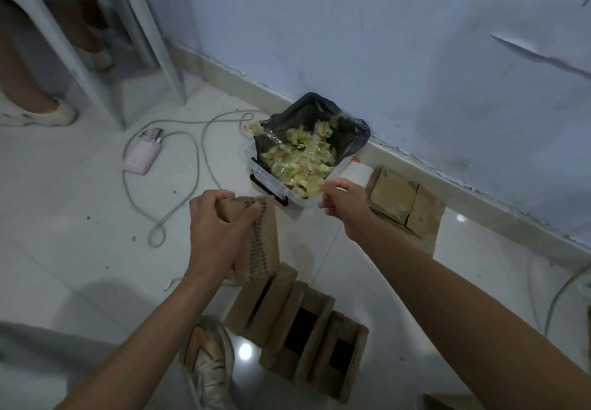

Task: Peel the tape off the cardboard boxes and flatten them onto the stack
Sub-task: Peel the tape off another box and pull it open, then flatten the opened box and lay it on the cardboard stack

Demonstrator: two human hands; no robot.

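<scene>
A cardboard box is gripped in the left hand. Peeled tape is pinched by the right hand, just short of the bin. Judged: tape disposal; flattening is required next.

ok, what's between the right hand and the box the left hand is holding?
In the head view, the near corner of the clear plastic bin, with its black latch, sits between the right hand and the held box; below it, bare white floor.
</scene>
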